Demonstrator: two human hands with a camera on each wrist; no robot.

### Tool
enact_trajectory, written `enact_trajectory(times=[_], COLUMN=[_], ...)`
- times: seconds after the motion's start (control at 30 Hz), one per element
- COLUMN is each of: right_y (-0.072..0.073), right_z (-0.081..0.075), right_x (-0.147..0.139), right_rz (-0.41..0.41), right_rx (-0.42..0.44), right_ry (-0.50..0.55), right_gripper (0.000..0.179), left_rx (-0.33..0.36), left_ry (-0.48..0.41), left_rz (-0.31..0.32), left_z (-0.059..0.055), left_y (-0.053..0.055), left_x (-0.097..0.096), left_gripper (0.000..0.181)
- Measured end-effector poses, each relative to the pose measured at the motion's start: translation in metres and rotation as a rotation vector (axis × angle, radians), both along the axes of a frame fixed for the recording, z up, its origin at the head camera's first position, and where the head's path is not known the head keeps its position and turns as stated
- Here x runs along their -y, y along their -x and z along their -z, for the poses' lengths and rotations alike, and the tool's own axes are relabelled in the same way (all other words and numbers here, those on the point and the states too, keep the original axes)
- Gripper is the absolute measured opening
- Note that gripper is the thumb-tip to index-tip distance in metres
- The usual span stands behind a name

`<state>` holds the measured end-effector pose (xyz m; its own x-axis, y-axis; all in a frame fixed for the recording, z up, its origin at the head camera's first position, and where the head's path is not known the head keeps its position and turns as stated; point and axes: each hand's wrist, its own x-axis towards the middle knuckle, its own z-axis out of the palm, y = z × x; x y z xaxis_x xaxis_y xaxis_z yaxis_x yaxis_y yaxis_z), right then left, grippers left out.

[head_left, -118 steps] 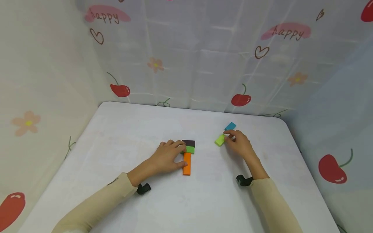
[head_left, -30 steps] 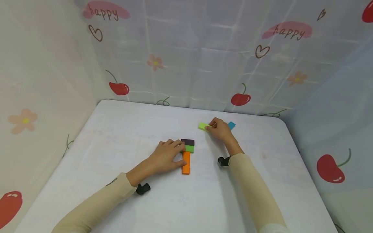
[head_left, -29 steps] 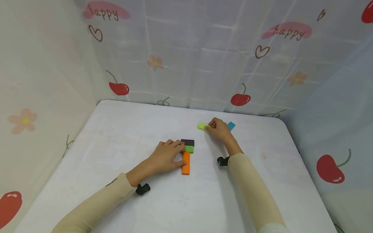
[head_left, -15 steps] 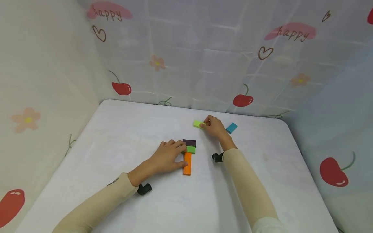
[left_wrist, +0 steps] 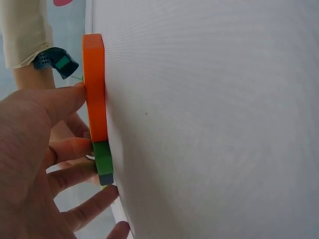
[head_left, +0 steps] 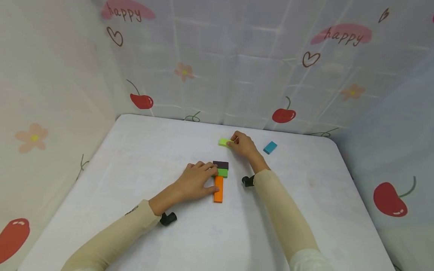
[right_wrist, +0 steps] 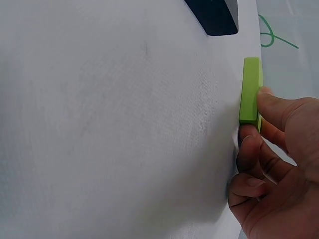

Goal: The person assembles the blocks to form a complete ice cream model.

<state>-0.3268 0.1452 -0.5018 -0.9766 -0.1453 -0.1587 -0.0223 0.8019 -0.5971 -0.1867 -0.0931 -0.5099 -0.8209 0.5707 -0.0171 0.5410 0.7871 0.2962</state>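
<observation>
My left hand (head_left: 194, 181) lies spread beside the row of blocks, its thumb touching an orange block (head_left: 219, 190) and its fingertips on a green block (head_left: 222, 172). A dark purple block (head_left: 221, 165) sits against the green one's far side. In the left wrist view the orange block (left_wrist: 94, 89) and the green block (left_wrist: 102, 157) stand end to end. Farther back, my right hand (head_left: 243, 145) pinches a yellow-green block (head_left: 224, 142) by its right end. The right wrist view shows thumb and fingers on that yellow-green block (right_wrist: 250, 92), close to the tabletop.
A blue block (head_left: 270, 147) lies by itself to the right of my right hand. The white table (head_left: 152, 143) ends at a printed curtain (head_left: 230, 75) behind. A small black camera sits on each wrist.
My right hand has carried the yellow-green block left along the back, away from the blue block, which now shows fully. My left hand has stayed at the blocks.
</observation>
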Motion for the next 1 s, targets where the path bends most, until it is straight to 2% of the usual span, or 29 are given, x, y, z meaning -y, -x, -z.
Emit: enact_trajectory(times=[0.33, 0.63, 1.0], right_y=[-0.005, -0.005, -0.013], right_z=[0.008, 0.005, 0.005], right_x=[0.005, 0.006, 0.008], right_rz=[-0.032, -0.074, -0.084], right_rx=[-0.009, -0.045, -0.058], right_ry=[-0.005, 0.002, 0.010], right_gripper=[0.029, 0.029, 0.027], left_rx=[0.026, 0.010, -0.009], left_ry=[0.003, -0.013, -0.014], left_rz=[0.014, 0.004, 0.002], left_z=[0.003, 0.002, 0.000], left_y=[-0.003, -0.002, -0.001], left_x=[-0.001, 0.000, 0.001], left_gripper=[0.050, 0.050, 0.048])
